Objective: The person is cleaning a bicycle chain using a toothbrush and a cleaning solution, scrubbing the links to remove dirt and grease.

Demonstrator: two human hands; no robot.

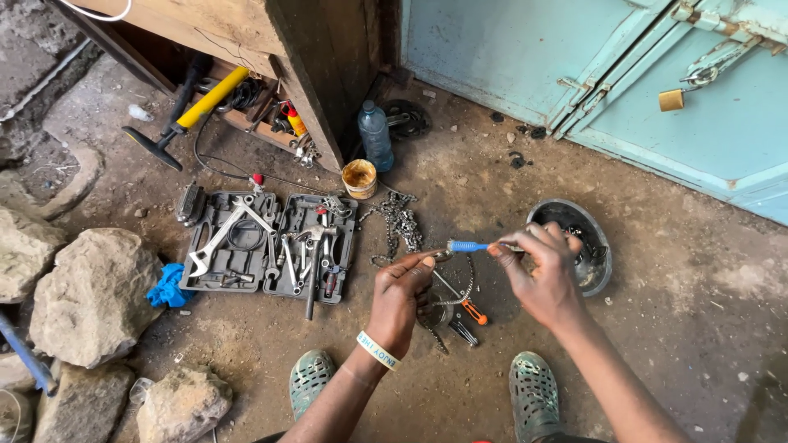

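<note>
While the person stands over the dirt floor, both hands are raised close together, not touching. The right hand is closed on a blue-handled tool, probably a small screwdriver, whose handle points toward the left hand. The left hand pinches one end of a bicycle chain, which hangs down in a loop between the two hands. If the tool tip touches the chain cannot be told, because the fingers cover it.

Below the hands, on the floor, lies an orange-handled screwdriver beside some dark small tools. To the left of the left hand is an open grey tool case with spanners, and just above the hands a heap of chain. Behind the right hand stands a dark metal bowl.

The risk seems to be slipping: the chain looks greasy and is held only by fingertips, so it may fall in the dirt. If the tool is pushed hard, its tip could jump off and hit the left fingers.
</note>
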